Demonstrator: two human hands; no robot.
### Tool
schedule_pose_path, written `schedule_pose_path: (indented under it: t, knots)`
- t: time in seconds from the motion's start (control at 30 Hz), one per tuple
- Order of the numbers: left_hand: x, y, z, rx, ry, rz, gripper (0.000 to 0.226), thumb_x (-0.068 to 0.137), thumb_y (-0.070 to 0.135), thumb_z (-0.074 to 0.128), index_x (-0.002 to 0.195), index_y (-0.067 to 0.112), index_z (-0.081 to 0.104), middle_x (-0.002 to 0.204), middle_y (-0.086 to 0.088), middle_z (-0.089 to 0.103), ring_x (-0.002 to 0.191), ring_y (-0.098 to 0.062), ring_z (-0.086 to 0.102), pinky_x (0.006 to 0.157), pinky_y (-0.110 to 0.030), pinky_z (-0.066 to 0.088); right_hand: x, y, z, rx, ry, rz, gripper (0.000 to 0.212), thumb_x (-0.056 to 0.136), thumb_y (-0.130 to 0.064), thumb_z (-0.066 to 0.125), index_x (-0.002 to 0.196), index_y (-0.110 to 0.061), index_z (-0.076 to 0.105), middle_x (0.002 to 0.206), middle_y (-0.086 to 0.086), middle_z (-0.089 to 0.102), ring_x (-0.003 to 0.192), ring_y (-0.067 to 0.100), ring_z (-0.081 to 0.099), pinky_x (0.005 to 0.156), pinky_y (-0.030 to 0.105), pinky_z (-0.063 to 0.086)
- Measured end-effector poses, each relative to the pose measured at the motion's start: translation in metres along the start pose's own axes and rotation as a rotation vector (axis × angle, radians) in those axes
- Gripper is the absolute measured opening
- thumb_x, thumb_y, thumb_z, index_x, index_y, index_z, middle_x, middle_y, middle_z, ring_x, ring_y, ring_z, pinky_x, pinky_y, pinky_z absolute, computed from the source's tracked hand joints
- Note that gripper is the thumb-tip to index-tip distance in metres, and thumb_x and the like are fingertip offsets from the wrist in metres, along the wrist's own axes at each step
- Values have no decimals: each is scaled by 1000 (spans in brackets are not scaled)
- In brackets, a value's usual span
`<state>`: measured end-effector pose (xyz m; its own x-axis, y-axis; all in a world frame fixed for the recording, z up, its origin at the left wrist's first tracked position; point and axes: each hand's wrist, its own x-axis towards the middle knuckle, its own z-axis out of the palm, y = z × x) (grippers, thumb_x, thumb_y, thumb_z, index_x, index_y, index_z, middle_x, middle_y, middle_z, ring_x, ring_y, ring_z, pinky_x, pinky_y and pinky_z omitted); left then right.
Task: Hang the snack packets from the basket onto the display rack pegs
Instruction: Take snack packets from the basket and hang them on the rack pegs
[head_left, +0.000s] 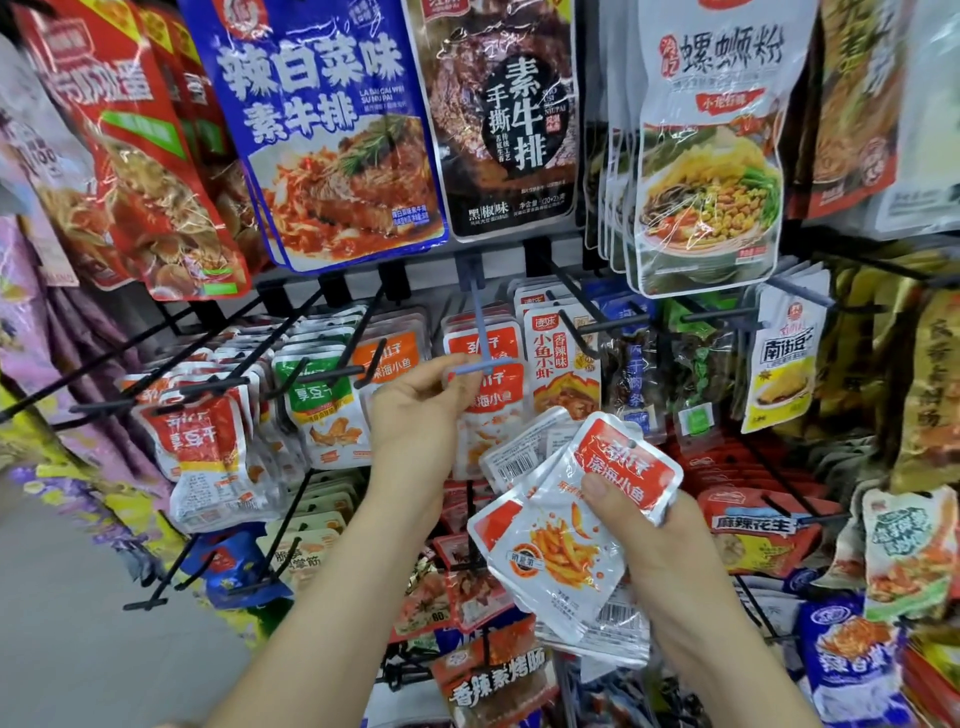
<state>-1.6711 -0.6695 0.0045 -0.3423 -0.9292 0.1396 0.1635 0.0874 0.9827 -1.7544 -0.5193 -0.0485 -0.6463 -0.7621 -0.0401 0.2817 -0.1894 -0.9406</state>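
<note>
Plain grey floor (78, 597) lower left; bright, even light.

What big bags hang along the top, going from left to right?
Red bag → blue bag → black bag → white noodle bag → brown-orange bag.

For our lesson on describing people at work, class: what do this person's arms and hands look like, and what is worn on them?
Both forearms are bare as far as the frame shows: no sleeves in view. The left hand and right hand wear no gloves, and no ring, watch or bracelet shows. The right thumbnail is short and unpainted.
</note>
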Motion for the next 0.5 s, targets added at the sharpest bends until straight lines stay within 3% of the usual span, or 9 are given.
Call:
schedule_pose_path:
  t: [0.1, 0.23, 0.37, 0.43, 0.5]
  knots:
    - [13, -9, 1, 302, 101, 183, 13, 85, 9, 72, 97, 13, 76, 84, 0, 71, 72, -5, 61, 69, -24, 53, 1, 0, -3, 6, 22, 8, 20, 70, -34, 69, 77, -16, 74, 86, 9, 76, 80, 27, 74, 75, 42, 58]
    - [21, -15, 4, 561, 154, 341, 17, 81, 16, 75, 98, 19, 72, 75, 14, 63, 61, 1, 54, 64, -22, 52, 1, -1, -3, 55, 55, 28, 12, 81, -26, 69, 73, -19, 73, 82, 2, 77, 73, 16, 74, 55, 24, 57]
    - [-1, -13, -4, 526, 156, 403, 30, 82, 17, 74, 86, 40, 55, 92, 2, 63, 64, -6, 54, 64, -26, 51, 1, 0, -3, 26, 66, 30, 16, 71, -34, 70, 69, -20, 75, 82, 5, 77, 76, 22, 74, 69, 35, 59]
    - [-31, -14, -10, 527, 48, 337, 13, 81, 31, 73, 80, 35, 61, 86, 4, 63, 70, -9, 56, 66, -24, 48, 2, 1, -2, 24, 87, 20, 21, 70, -35, 69, 77, -16, 73, 83, 6, 77, 76, 22, 74, 67, 35, 60]
    - [-64, -15, -12, 617, -200, 205, 28, 68, 55, 73, 88, 37, 67, 90, 14, 60, 83, -3, 56, 74, -17, 46, 1, 0, 2, -21, 95, -6, 29, 71, -39, 68, 86, -15, 72, 84, 3, 77, 77, 19, 74, 65, 31, 56]
